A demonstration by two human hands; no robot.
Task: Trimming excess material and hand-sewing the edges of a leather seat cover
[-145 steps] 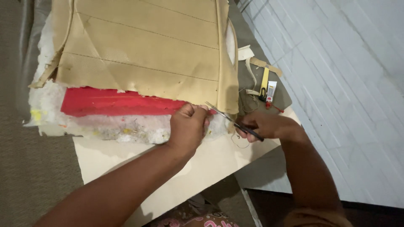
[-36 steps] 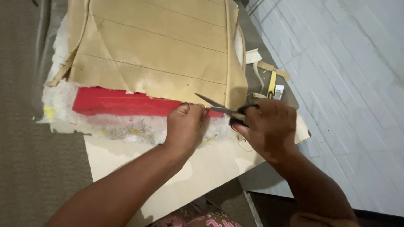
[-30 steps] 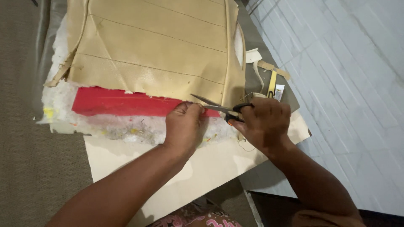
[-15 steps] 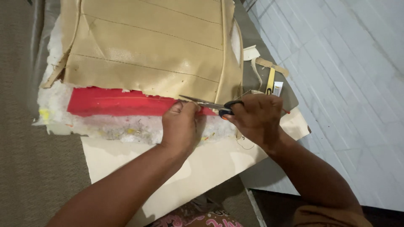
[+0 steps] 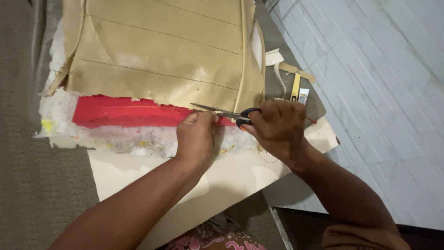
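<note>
Patterned cloth (image 5: 208, 240) at the very bottom edge, pink on dark, and above it a pale cream sheet (image 5: 231, 178) spread over the surface. Both forearms run up across it. The left hand (image 5: 196, 139) is curled tight, fingertips pinching the near edge of the red strip (image 5: 125, 112), which lies between ragged white padding (image 5: 115, 139) and the torn lower edge of a tan stitched cover (image 5: 162, 55). Just beside it, the right hand (image 5: 277, 127) is closed through the dark handles of the scissors (image 5: 222, 111), blades pointing left, slightly parted, tips touching the red strip right at the cover's torn edge. Beyond the right hand, a yellow utility knife (image 5: 294, 90) and scraps of tan strip (image 5: 296, 70) rest on a grey-green patch of surface. No containers in view. White floor tiles (image 5: 370, 92) fill the right side.
</note>
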